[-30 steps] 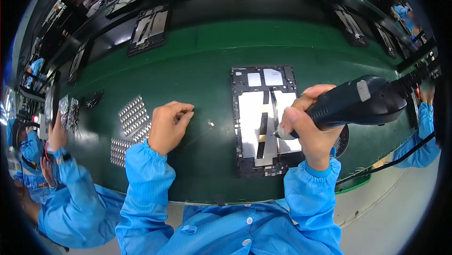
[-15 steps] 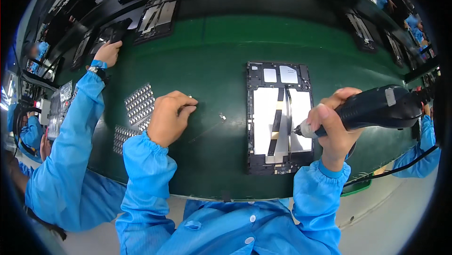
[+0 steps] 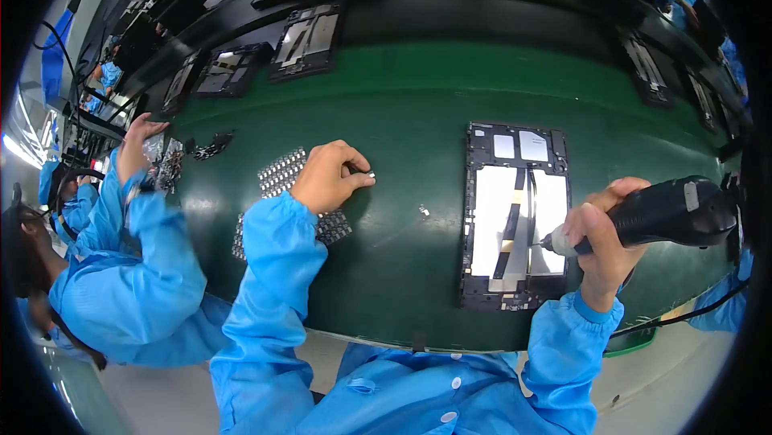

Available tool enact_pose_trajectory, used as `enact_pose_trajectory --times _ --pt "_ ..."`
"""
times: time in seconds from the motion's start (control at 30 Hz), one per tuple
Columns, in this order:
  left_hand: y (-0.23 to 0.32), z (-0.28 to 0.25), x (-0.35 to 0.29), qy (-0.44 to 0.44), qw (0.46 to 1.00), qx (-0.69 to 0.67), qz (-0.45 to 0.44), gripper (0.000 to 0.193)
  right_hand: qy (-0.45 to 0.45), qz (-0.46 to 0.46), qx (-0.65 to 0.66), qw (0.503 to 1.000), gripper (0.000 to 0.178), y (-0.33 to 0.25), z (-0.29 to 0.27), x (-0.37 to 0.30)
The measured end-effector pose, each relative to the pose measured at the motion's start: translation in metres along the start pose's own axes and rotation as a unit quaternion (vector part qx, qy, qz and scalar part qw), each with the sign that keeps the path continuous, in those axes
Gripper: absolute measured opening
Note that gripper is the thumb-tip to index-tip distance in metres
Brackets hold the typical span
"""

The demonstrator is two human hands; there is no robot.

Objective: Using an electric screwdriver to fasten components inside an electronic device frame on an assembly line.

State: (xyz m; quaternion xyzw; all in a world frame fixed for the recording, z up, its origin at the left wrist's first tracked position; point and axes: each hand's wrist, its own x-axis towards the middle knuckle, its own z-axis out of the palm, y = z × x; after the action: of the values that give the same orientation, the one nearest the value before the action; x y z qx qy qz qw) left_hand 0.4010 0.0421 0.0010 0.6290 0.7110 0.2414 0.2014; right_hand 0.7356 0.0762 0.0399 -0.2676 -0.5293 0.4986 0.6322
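Note:
My left hand (image 3: 326, 178) is closed in a pinch above the green mat, holding a small silver metal piece (image 3: 371, 175) between thumb and fingertips. An electric screwdriver (image 3: 679, 211), black with a pale nose, lies in the grip of my right hand (image 3: 605, 246). It points left, and its thin tip is over the opened tablet (image 3: 485, 222); whether they touch I cannot tell. Silver panels, dark ribbon cables and a black frame show on the tablet. Between my hands a similar small metal piece (image 3: 424, 210) rests on the mat.
Beside my left wrist lie sheets of small metal parts (image 3: 280, 174). Further opened tablets stand along the back, one at the back left (image 3: 305, 41), another at the back right (image 3: 643, 69). A co-worker's hand (image 3: 137, 141) is at the left. A black cable (image 3: 675, 318) hangs at the right edge.
The whole scene has shifted right and slightly down in view. The co-worker's hand has drawn back from the rear devices. My hands keep their holds, the screwdriver still over the tablet.

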Motion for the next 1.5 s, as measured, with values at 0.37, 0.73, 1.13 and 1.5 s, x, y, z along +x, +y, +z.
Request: enact_pose_trajectory --times 0.37,0.73,1.13,1.5 --pt "0.059 0.032 -0.014 -0.004 0.973 -0.135 0.189 0.01 -0.005 0.0 0.002 1.0 0.038 0.003 -0.006 0.002" --pt "0.07 0.066 0.004 -0.11 0.903 -0.415 -0.031 0.012 -0.003 0.01 -0.014 1.0 0.041 0.004 -0.011 0.001" --pt "0.075 0.088 0.021 -0.095 0.934 -0.343 0.019 0.009 -0.005 0.013 -0.019 1.0 0.039 0.004 -0.016 0.001" --pt "0.076 0.1 0.017 -0.016 0.959 -0.276 0.062 0.01 -0.01 0.0 -0.012 1.0 0.039 0.004 -0.018 0.001"
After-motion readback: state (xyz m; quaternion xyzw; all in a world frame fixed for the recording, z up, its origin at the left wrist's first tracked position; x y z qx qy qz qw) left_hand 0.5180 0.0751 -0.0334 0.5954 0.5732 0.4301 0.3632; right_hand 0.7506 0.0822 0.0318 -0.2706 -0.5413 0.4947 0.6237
